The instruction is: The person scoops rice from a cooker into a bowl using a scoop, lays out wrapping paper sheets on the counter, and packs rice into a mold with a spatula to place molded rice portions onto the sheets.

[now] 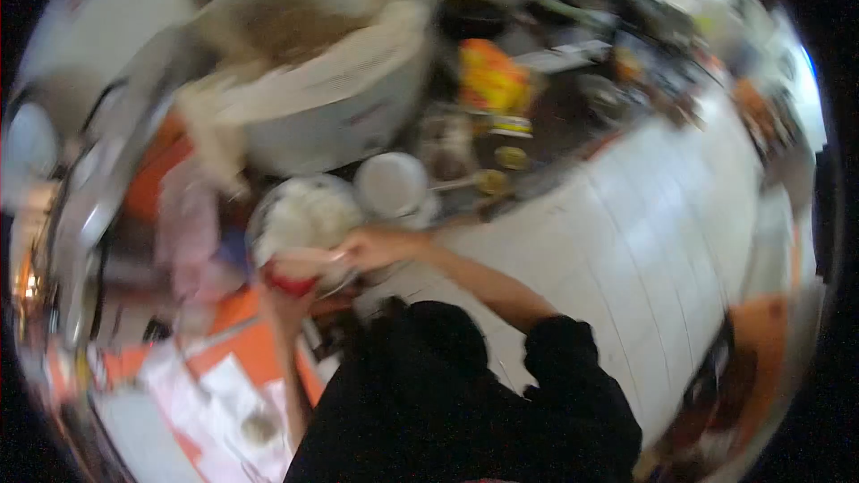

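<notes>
Bowl [256, 222] is the thing to watch. Sits directly ahead of the left hand [283, 299], and ahead and to the left of the right hand [369, 248]. White heap [309, 211] in it, just beyond both hands. Bowl reads round, so no long axis to line up with.

Nearer hand: too close to call. Right is at the bowl's right near edge, fingertips toward the heap; left is at the near edge with the red thing [292, 283]. Pale strip [309, 260] runs crosswise between the hands, long axis roughly left-right; blur hides whether it's a tool or fingers.

Right arm: forearm slants in from the right, elbow out wide, hand pointing left. Fingers look bent, narrow rather than spread; can't tell if they grip anything. Left arm: nearly straight ahead from the body, hand lower in view than the right. It's right at the red thing; touching looks likely, grip can't be confirmed, nor can finger spread.

Around: white tub [391, 182] just beyond the right hand, beside the bowl. Big pot [300, 136] with cloth [371, 54] over its rim, farther ahead of both hands. Yellow packet [492, 78] well off, ahead and right of the right hand.
</notes>
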`<state>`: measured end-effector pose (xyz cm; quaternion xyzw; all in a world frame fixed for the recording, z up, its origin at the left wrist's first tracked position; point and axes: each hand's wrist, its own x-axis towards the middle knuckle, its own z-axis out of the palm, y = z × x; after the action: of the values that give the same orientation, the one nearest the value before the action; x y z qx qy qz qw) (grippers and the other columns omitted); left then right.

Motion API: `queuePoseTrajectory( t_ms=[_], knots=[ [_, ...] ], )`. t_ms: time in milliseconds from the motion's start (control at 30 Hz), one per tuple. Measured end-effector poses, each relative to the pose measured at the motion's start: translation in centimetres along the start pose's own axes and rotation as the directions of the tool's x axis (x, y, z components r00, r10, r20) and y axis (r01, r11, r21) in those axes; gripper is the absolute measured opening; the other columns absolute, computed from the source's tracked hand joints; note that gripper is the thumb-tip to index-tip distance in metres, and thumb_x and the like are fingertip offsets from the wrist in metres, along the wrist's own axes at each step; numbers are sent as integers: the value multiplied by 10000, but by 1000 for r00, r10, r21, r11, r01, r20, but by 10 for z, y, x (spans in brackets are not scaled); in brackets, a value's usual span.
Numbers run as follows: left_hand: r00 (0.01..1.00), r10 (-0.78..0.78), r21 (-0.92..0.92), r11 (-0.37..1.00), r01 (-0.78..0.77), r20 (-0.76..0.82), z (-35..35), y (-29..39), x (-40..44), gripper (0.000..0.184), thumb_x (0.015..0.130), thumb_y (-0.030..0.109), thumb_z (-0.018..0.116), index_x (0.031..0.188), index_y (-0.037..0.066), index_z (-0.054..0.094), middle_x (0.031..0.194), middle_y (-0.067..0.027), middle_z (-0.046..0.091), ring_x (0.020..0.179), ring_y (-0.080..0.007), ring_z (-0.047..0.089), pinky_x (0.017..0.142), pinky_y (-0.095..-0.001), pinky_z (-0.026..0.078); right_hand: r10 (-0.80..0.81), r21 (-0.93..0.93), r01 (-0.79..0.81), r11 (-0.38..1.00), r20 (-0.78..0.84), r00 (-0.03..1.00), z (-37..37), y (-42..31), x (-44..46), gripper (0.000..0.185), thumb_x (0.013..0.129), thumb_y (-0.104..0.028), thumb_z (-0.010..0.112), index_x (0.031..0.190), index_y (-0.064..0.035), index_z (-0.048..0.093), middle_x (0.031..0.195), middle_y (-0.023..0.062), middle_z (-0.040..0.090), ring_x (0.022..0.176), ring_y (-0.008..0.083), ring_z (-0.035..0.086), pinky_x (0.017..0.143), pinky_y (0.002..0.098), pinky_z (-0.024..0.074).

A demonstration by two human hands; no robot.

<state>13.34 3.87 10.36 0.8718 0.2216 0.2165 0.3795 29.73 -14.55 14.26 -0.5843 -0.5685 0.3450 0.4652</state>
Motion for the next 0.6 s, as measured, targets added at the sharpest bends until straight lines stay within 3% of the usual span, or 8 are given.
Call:
queuePoseTrajectory(
  t_ms=[33,67,100,133,267,367,467,600],
  knots=[
    [998,31,17,999,-30,-55,-3,14,-5,837,554,289,849,1196,1,395,1183,-157,491,1073,-305,513,925,-379,425,89,-57,-95,994,-102,991,1,10,0,231,882,-164,505,1047,-32,599,655,13,534,632,97,478,566,299,420],
    [998,-57,-377,925,39,-36,-1,16,-7,823,582,242,842,1215,10,369,1221,-178,440,1113,-305,477,911,-418,446,176,-94,-198,976,-202,963,2,21,-1,302,917,-244,510,1142,-59,594,625,-9,522,612,75,474,555,281,414],
    [995,-71,-449,893,33,-70,4,5,-8,865,557,158,847,1233,15,327,1243,-174,422,1137,-285,468,908,-421,461,154,5,-158,987,-246,957,1,-7,2,297,908,-238,524,1129,-53,596,622,49,568,586,105,507,557,298,423],
    [993,-72,-527,850,13,-91,6,-6,-8,919,533,74,853,1252,21,284,1264,-170,404,1161,-265,459,905,-425,475,135,-98,-171,980,-298,945,10,-2,4,291,902,-219,528,1131,-51,593,642,81,585,578,125,521,554,304,423],
    [967,-13,-379,921,-88,-256,-8,14,-9,841,542,51,839,1205,5,324,1281,-169,396,1150,-261,468,899,-384,483,115,-331,-198,923,-254,960,42,-33,7,290,876,-149,550,1149,-56,579,697,144,604,552,185,539,537,318,418],
    [942,17,-353,925,-142,-335,-21,26,-7,727,562,51,819,1139,-16,382,1267,-192,402,1127,-269,490,872,-351,495,-77,-298,-14,955,-291,953,60,-32,2,307,863,-117,562,1163,-51,566,706,131,604,542,163,529,519,321,414],
    [917,44,-420,879,-224,-397,-20,26,-8,767,552,35,819,1151,-6,342,1284,-194,361,1149,-275,465,890,-357,485,79,-278,-107,955,-109,991,21,-43,-4,359,860,-143,571,1201,-38,533,718,188,605,600,214,582,570,314,444],
    [852,22,-384,887,-258,-523,-19,45,-2,807,538,22,822,1148,12,294,1272,-189,336,1169,-286,426,939,-383,440,390,412,-236,880,-345,854,19,-49,-11,324,908,-163,530,1212,-52,544,644,-30,469,514,23,346,454,171,281]
  ],
)
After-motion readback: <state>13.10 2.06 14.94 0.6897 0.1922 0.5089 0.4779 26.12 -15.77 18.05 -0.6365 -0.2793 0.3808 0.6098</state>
